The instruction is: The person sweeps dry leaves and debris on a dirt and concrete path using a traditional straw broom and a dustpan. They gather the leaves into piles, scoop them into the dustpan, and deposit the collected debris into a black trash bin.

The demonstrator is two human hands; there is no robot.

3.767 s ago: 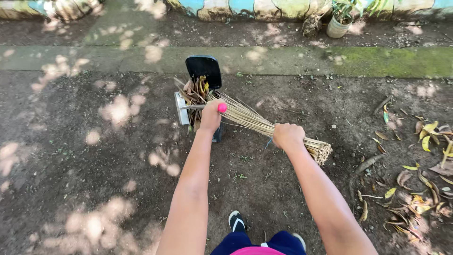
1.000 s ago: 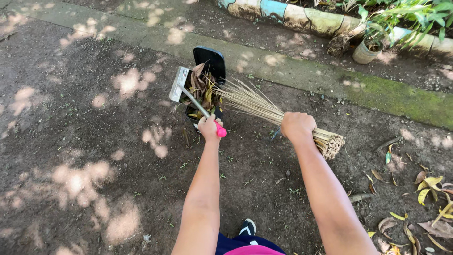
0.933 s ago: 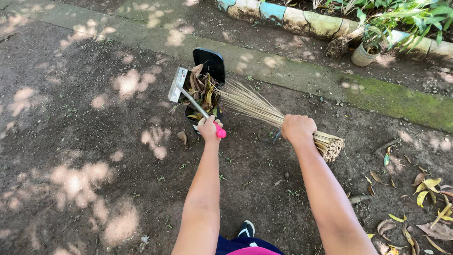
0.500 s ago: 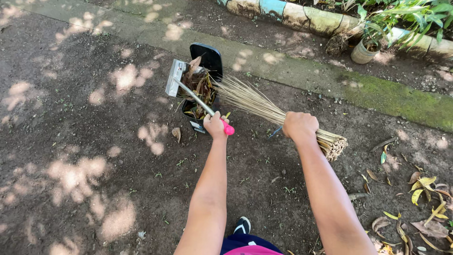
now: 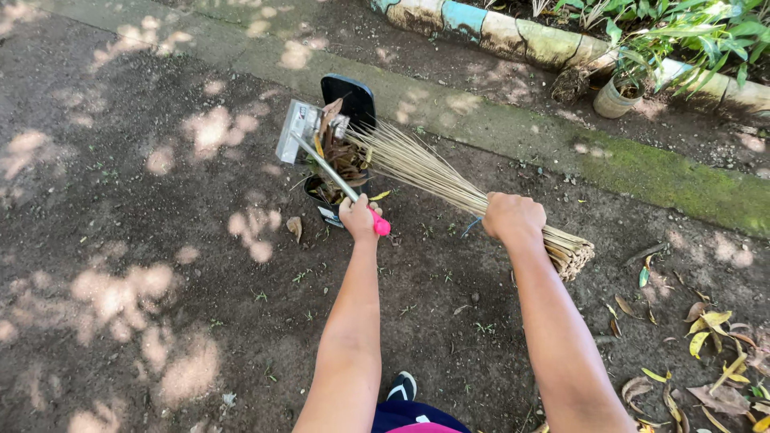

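Pink-tipped dustpan handle (image 5: 337, 181) sits in the left hand (image 5: 358, 216), fingers wrapped round it; its long axis runs up-left to the dustpan (image 5: 346, 136). Right hand (image 5: 513, 218) grips the broom (image 5: 449, 183), bristles lying in the leaves (image 5: 345, 159).

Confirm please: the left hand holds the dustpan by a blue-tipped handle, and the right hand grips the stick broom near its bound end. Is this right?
One detail is wrong. The head view shows the left hand holding the dustpan by a pink-tipped handle, not a blue one. The right hand does grip the stick broom near its bound end.
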